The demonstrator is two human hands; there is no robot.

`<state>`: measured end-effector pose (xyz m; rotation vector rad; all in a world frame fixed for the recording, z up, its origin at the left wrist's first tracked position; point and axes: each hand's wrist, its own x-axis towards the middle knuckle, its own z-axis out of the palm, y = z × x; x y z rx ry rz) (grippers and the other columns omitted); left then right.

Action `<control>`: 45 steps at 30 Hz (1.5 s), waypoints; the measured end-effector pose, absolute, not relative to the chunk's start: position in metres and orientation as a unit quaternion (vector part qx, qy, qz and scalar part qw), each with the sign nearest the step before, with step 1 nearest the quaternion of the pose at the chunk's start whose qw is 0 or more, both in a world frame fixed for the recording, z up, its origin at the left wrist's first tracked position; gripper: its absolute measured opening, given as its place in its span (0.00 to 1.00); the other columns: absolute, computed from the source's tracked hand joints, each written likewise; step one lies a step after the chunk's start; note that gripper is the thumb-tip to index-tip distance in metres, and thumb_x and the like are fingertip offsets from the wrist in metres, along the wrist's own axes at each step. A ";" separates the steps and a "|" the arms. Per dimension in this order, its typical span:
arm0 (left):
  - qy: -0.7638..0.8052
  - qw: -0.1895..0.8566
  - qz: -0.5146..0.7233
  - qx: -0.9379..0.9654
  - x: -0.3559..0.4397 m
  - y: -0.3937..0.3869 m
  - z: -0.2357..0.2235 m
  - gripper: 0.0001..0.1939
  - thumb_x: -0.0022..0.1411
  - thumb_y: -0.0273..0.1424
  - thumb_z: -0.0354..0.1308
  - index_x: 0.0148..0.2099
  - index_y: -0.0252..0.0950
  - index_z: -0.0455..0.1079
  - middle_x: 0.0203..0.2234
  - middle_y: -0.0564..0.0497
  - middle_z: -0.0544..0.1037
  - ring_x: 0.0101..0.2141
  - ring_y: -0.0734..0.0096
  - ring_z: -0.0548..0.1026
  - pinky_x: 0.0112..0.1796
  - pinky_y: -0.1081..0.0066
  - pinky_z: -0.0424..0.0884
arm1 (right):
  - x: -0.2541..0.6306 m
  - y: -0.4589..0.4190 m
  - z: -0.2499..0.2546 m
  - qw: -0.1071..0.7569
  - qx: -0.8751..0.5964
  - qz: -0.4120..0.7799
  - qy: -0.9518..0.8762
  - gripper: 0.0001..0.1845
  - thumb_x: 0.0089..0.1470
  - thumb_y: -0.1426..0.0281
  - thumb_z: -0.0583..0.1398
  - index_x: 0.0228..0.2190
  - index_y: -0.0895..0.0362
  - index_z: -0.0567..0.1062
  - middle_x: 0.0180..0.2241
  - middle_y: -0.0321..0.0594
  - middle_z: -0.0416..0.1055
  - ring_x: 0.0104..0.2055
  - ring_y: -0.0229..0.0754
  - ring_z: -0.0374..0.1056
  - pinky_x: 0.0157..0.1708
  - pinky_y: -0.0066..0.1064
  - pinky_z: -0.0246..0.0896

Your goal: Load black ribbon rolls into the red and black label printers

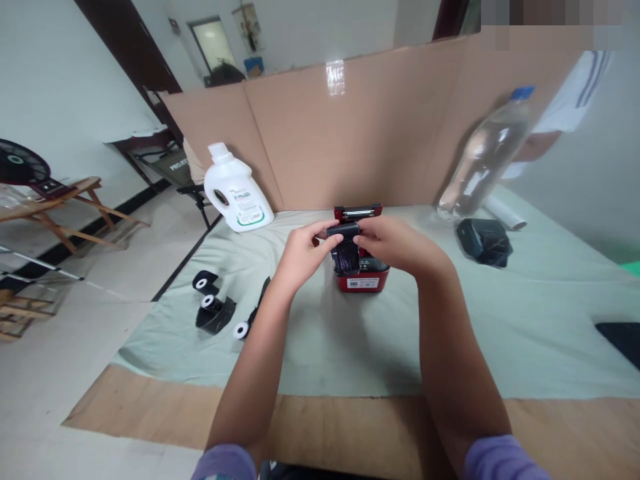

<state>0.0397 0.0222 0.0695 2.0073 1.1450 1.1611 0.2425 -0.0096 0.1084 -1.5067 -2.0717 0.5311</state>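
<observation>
A small red printer (pixel 361 280) stands on the pale green cloth (pixel 320 347) in the middle of the table. Just above it I hold a black ribbon roll (pixel 344 243) with both hands. My left hand (pixel 300 252) pinches its left end, my right hand (pixel 393 243) grips its right end and top. The black ribbon hangs down from the roll in front of the printer's open top.
Loose black ribbon rolls with white cores (pixel 217 310) lie at the left. A white detergent jug (pixel 235 190) stands back left, a clear water bottle (pixel 483 157) and a black device (pixel 484 241) back right. A cardboard screen (pixel 350 133) walls the far edge. Another person's arm (pixel 537 143) is behind.
</observation>
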 end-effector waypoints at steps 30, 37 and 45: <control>0.432 0.359 0.361 0.744 0.045 0.046 0.031 0.21 0.68 0.32 0.56 0.62 0.38 0.64 0.56 0.42 0.75 0.48 0.61 0.76 0.50 0.62 0.71 | 0.252 0.029 0.068 0.162 -0.610 0.204 -0.748 0.06 0.60 0.71 0.61 0.40 0.55 0.74 0.42 0.41 0.78 0.41 0.45 0.71 0.34 0.30 0.57; 0.424 0.289 0.272 0.814 0.020 0.038 0.048 0.20 0.64 0.35 0.60 0.58 0.42 0.71 0.58 0.47 0.75 0.55 0.57 0.71 0.55 0.59 0.68 | 0.257 0.054 0.042 0.173 -0.659 0.179 -0.710 0.16 0.61 0.72 0.59 0.51 0.57 0.75 0.51 0.49 0.76 0.49 0.51 0.71 0.42 0.34 0.62; 0.415 0.287 0.159 0.849 0.048 0.023 0.041 0.22 0.64 0.36 0.61 0.60 0.44 0.73 0.57 0.47 0.76 0.62 0.52 0.64 0.61 0.55 0.62 | 0.252 0.054 0.048 0.103 -0.671 0.161 -0.716 0.17 0.57 0.79 0.57 0.47 0.60 0.78 0.50 0.52 0.77 0.48 0.51 0.72 0.40 0.32 0.62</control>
